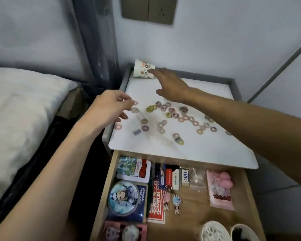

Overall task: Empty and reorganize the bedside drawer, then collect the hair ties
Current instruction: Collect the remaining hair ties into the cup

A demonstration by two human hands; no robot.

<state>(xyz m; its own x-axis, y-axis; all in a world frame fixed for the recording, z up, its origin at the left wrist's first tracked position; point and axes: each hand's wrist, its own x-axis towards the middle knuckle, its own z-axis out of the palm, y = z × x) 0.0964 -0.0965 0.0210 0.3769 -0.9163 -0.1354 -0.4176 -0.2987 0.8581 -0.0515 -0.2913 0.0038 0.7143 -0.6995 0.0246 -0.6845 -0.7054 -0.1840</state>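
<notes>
Bedside table top (207,148): white and marbled, with a grey raised rim, filling the middle of the frame. A white bed (16,110) lies to the left and a wall socket plate (148,10) is at the top.
Hair ties (150,108): many small rings in pink, mauve and yellow, scattered loose across the middle of the top. Some overlap and others lie well apart.
Left hand (108,108): at the left edge of the top, my thumb and forefinger pinch one pink hair tie (135,102) just above the surface. My other fingers are curled under.
Right hand (170,86): stretched toward the upper left corner of the top, fingers straight, their tips at the side of the paper cup. It is too blurred for me to tell whether they press it.
Paper cup (143,69): white with small printed pictures, leaning in the far left corner against the rim.
Drawer (104,188): wooden, pulled open below the top at the bottom of the frame.
Drawer contents: a round picture badge (122,197) on the left, two figure keychains (176,200) in the middle, a pink packet (219,190) on the right, and two white baskets (214,232) at the lower right.
</notes>
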